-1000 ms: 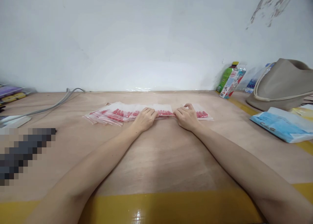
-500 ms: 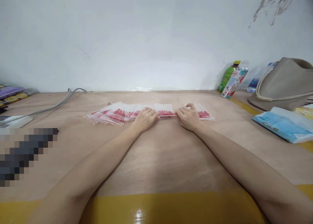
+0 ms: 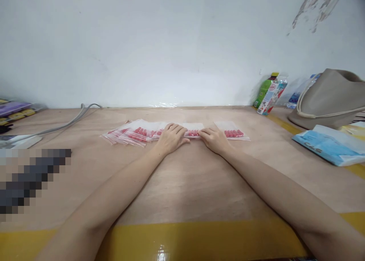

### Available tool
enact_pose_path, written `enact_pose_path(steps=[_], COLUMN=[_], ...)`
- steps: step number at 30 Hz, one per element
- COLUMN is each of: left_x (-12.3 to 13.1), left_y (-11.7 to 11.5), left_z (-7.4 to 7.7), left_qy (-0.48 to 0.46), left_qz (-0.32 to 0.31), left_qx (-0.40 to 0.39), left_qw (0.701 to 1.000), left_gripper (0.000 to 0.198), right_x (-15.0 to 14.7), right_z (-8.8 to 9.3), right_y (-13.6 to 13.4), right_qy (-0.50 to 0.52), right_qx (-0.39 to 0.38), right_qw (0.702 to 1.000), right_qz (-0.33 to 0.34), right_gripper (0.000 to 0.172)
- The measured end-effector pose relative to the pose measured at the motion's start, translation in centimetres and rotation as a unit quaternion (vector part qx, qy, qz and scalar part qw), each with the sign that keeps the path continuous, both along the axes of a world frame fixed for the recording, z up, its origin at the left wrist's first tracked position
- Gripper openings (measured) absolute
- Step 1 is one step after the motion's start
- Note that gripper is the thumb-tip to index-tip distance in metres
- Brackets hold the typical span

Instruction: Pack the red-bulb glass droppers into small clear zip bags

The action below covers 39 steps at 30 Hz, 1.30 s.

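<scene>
A small clear zip bag (image 3: 193,133) with several red, capsule-like pieces in it lies between my hands at the middle of the table. My left hand (image 3: 171,137) rests on its left side, fingers laid over it and thumb held apart. My right hand (image 3: 213,138) has its fingers stretched onto the bag's right side; its thumb is hidden. Just right of that hand lies another filled bag (image 3: 235,133). To the left, several overlapping bags (image 3: 134,133) with the same red pieces fan out, partly covered by my left hand.
Bottles (image 3: 269,95) lean by the wall at back right, near a grey-brown bag (image 3: 330,97) with a cord. A blue tissue pack (image 3: 327,145) lies at the right. On the left are a grey cable (image 3: 68,123) and purple and yellow packages (image 3: 14,109).
My fingers have gone from pinching near the bag's lower edge to lying flatter over it. My right hand has moved slightly left, uncovering more of the right-hand bag.
</scene>
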State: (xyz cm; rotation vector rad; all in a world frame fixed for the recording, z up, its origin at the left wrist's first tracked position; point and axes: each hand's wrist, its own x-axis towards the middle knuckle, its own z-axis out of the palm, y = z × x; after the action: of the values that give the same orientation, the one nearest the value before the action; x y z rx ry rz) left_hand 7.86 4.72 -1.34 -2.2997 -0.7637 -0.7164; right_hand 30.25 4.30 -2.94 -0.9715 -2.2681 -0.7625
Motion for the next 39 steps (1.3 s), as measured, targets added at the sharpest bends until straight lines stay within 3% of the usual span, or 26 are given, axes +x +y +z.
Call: enact_pose_path(steps=[3,6,10,13,16,19,22,25,29,35,39], left_x=[-0.4,-0.7,-0.4,0.0,0.7,1.1,0.9,0.2,-0.4,-0.7,-0.8], left_y=[-0.4,-0.6,-0.5,-0.3,-0.4,-0.7,-0.9,-0.7,-0.4,-0.5,-0.4], left_z=[0.0,-0.2,-0.2,-0.2,-0.2,-0.2,-0.2,-0.4,-0.8,-1.2,-1.3], left_qy=[-0.024,-0.018,0.002,0.019,0.033,0.039,0.034,0.032,0.018,-0.046,-0.071], left_qz=[0.024,0.045,0.057,0.036,0.009,-0.013,-0.021,-0.029,-0.044,-0.048,-0.046], left_qx=[-0.045,-0.096,-0.143,-0.154,-0.158,-0.156,-0.147,-0.148,-0.151,-0.149,-0.148], left_qw=[0.998,0.994,0.988,0.987,0.987,0.987,0.988,0.988,0.987,0.987,0.985], left_gripper=[0.048,0.044,0.033,0.027,0.025,0.029,0.035,0.025,0.019,0.019,0.017], right_x=[1.6,5.2,10.9,12.7,11.0,7.2,3.8,1.9,0.8,0.9,1.3], right_z=[0.3,0.6,0.0,-0.1,0.7,1.7,1.8,1.4,0.8,0.3,-0.3], right_y=[0.3,0.2,-0.6,-1.8,-3.2,-3.8,-3.1,-1.5,0.0,-0.2,-0.3], right_qy=[0.027,0.068,0.103,0.067,0.031,0.018,-0.041,-0.063,-0.053,0.113,0.166], right_qx=[0.038,0.065,0.027,-0.045,-0.056,-0.081,-0.092,-0.065,-0.052,-0.121,-0.143], right_qw=[0.999,0.995,0.990,0.991,0.992,0.996,0.994,0.994,0.994,0.974,0.961], right_qz=[-0.009,-0.025,-0.091,-0.104,-0.108,-0.022,0.042,0.063,0.085,0.153,0.171], right_gripper=[0.027,0.028,0.029,0.029,0.035,0.035,0.027,0.021,0.022,0.015,0.022])
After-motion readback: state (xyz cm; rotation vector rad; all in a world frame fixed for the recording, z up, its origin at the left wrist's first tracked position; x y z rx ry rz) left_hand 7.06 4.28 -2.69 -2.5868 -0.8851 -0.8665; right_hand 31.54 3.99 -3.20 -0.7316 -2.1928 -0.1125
